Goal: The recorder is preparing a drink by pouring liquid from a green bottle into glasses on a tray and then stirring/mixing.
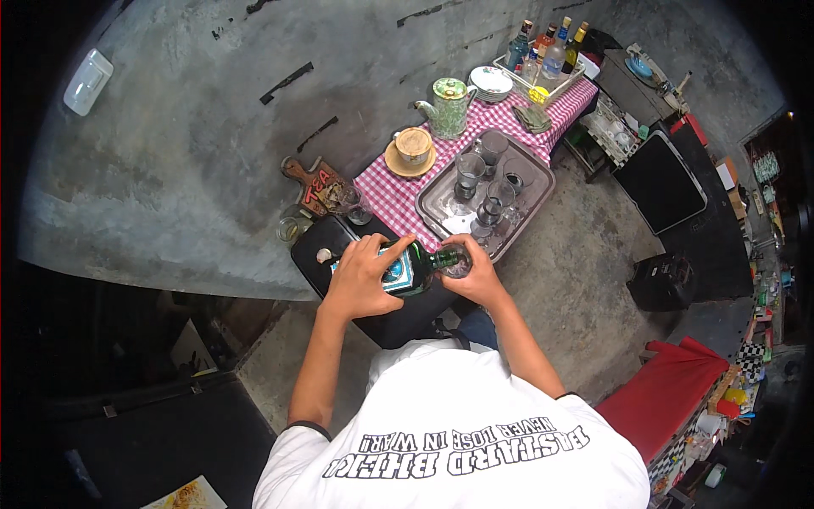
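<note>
My left hand is wrapped around a green glass bottle with a blue and white label. The bottle is tipped over on its side, its neck toward the right. Held in my right hand is a small clear glass, its mouth against the bottle's neck. Whether liquid is flowing cannot be made out. Both hands are above the near end of a black table. Just beyond them lies a metal tray bearing several clear glasses.
On the red checkered cloth stand a green teapot, a cup on a saucer, stacked plates and a rack of bottles. Glass jars and a wooden board sit left. A black box is on the right.
</note>
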A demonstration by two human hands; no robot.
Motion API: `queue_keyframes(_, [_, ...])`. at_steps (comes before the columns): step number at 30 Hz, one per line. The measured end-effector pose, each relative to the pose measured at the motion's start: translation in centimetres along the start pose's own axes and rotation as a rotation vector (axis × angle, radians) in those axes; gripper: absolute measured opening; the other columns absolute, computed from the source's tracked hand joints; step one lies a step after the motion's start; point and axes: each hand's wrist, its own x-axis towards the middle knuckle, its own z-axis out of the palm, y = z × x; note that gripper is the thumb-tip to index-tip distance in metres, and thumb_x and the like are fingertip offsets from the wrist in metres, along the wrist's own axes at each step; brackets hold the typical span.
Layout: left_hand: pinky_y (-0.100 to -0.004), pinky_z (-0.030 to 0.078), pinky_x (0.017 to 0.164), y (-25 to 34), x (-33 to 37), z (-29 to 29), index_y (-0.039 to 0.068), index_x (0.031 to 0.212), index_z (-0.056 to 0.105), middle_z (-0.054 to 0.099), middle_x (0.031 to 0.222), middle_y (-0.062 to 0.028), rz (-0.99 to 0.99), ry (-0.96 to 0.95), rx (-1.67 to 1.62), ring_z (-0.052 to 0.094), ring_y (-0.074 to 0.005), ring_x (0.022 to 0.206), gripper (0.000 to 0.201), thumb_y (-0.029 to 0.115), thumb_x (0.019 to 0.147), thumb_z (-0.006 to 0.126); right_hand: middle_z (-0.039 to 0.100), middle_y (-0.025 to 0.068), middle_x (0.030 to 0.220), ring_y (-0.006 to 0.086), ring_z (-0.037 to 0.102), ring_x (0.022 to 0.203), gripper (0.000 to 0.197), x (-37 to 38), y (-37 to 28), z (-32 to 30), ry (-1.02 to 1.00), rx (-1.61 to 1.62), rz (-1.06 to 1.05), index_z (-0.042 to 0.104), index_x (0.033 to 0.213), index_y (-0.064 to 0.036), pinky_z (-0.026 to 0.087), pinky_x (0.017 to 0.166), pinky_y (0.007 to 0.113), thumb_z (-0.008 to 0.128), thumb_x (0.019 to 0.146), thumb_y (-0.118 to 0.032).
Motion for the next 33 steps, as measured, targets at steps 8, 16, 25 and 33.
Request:
queue_keyframes(8, [-0.0400, 0.042, 0.087, -0.04, -0.02, 0.14, 0.020, 0.139, 0.051, 0.054, 0.096, -0.0122, 0.007, -0.002, 0.004, 0.054, -0.0299, 0.096, 0.096, 0.023, 0.047, 0.075, 0.061, 0.0050, 0.105, 0.0123, 0.060, 0.099, 0.053, -0.17, 0.55, 0.13, 0.013, 0.026, 0.001, 0.055, 0.114, -0.0040, 0.047, 0.089, 0.027, 0.079, 0.066, -0.004])
queue_keyframes(16, [-0.0400, 0.042, 0.087, -0.06, 0.01, 0.25, 0.019, 0.140, 0.050, 0.054, 0.096, -0.0122, 0.014, -0.003, 0.008, 0.054, -0.0300, 0.096, 0.095, 0.023, 0.048, 0.075, 0.061, 0.0050, 0.104, 0.0126, 0.060, 0.099, 0.052, -0.26, 0.73, 0.27, 0.027, 0.018, -0.004, 0.055, 0.113, -0.0039, 0.047, 0.089, 0.027, 0.079, 0.067, -0.004])
queue_keyframes(25, [-0.0397, 0.042, 0.086, -0.16, -0.04, 0.46, 0.019, 0.140, 0.050, 0.053, 0.096, -0.0122, 0.017, -0.001, 0.009, 0.054, -0.0299, 0.096, 0.096, 0.023, 0.048, 0.074, 0.062, 0.0096, 0.103, 0.0175, 0.061, 0.099, 0.050, -0.29, 0.32, 0.23, 0.030, 0.030, 0.006, 0.056, 0.111, -0.0030, 0.047, 0.089, 0.030, 0.077, 0.067, -0.008])
queue_keyframes(33, [-0.0398, 0.042, 0.087, -0.01, -0.12, 0.36, 0.020, 0.140, 0.051, 0.053, 0.095, -0.0121, 0.000, -0.013, 0.017, 0.054, -0.0299, 0.097, 0.095, 0.023, 0.047, 0.074, 0.062, 0.0093, 0.101, 0.0172, 0.061, 0.097, 0.049, -0.31, 0.31, 0.20, 0.030, 0.009, -0.012, 0.056, 0.111, -0.0029, 0.048, 0.088, 0.030, 0.077, 0.067, -0.008])
